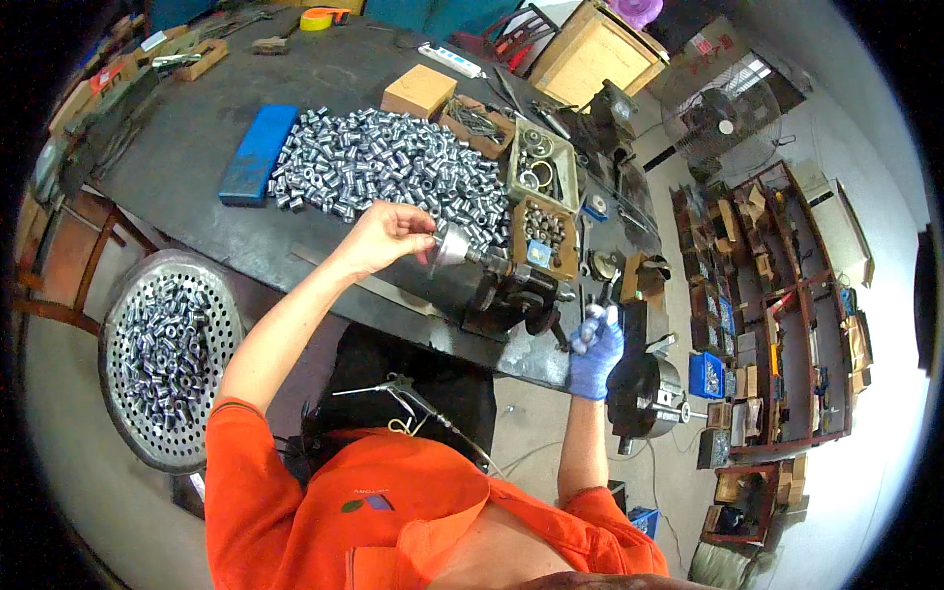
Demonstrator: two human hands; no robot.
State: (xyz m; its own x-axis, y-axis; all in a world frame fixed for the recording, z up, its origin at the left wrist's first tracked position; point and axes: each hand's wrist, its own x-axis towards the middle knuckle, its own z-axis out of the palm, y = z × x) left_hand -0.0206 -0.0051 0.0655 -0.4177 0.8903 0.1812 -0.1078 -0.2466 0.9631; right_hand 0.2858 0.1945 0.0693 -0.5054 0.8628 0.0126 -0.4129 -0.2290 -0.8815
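My bare left hand (386, 239) is at the near edge of the workbench, thumb and fingers pinched together. Its fingertips meet the face of a round silver chuck (451, 246) on a small dark bench machine (516, 293); whatever they pinch is hidden. Just right of the machine's dark handle (560, 332) is my right hand (596, 356), in a blue-white glove. Its fingers are curled, with greyish glints among them that I cannot make out. Behind the chuck lies a large heap of short shiny metal sleeves (388, 162).
A perforated metal bowl (228, 324) of similar sleeves stands at left. A blue box (260, 155) borders the heap. Parts trays (544, 162) sit behind the machine. An air blow gun (403, 388) hangs before me. A black round chuck (644, 393) and shelves (777, 344) are at right.
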